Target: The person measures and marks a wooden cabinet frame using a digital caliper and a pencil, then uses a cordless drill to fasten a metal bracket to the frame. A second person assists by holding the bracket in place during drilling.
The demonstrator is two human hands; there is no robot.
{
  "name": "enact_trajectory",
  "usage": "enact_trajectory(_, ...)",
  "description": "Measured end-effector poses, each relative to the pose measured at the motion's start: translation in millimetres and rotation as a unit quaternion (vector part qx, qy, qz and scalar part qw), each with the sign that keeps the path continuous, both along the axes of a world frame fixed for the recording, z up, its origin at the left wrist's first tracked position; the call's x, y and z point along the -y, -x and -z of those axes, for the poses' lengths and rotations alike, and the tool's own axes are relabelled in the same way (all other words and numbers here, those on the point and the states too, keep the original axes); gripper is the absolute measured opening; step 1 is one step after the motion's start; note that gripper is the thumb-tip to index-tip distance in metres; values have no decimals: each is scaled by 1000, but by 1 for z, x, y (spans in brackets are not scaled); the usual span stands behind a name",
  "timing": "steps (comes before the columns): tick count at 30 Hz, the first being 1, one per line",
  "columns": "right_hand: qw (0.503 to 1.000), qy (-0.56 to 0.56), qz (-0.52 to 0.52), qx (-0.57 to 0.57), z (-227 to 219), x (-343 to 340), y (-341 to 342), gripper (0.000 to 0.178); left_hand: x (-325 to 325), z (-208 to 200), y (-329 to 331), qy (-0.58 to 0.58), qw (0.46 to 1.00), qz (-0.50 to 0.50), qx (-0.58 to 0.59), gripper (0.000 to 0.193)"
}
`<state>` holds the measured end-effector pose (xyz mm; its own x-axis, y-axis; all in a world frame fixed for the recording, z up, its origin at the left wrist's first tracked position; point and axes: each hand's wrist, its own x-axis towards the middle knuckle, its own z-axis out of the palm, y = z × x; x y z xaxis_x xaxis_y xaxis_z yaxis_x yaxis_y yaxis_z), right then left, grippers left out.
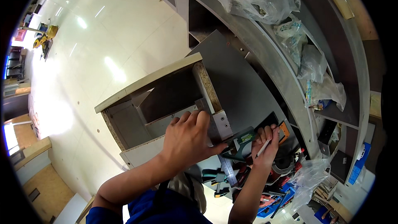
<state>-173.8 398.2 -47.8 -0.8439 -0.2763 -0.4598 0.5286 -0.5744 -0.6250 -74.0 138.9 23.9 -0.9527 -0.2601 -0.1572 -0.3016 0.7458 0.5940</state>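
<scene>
An open box-like cabinet [149,84] of pale board with raw particleboard edges stands in front of me. My left hand [186,135] is closed over its near right corner, fingers curled over the edge and thumb stretched right. Under that hand lies a flat grey metal strip [213,130], partly hidden by the fingers. Beside it, a pale plate [223,124] with two dark round holes sits on the corner. To the right, my right hand [265,145] pinches a thin white pencil-like stick [263,148]. A dark green tool [243,139] lies between the two hands.
Right of the cabinet is a grey panel [236,79]. Tools, including a clamp [214,176], a steel ruler [228,171] and an orange-edged piece [284,132], crowd below my right hand. Curved shelving [265,54] holds plastic bags [265,4]. Glossy tiled floor [124,29] spreads left.
</scene>
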Motion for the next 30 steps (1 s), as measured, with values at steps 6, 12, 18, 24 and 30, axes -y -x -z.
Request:
enact_trajectory(6, 953, -261, -98, 122, 23, -2, -11, 29, -3, 5, 0, -15, 1000, -16, -3, 61)
enact_trajectory(12, 935, -236, -225, 137, 55, -36, -34, 24, 1, 5, 1, -29, 1000, -5, -5, 65)
enact_trajectory(18, 910, -286, -258, 155, 51, -41, -30, 24, 0, 5, 3, -27, 1000, 0, -5, 67)
enact_trajectory(24, 890, -310, -332, 43, 53, -49, -32, 23, -1, 6, 7, -33, 999, 0, 5, 69)
enact_trajectory(30, 919, -186, -303, 172, 51, -39, -23, 20, -1, 6, 9, -21, 1000, 6, 1, 69)
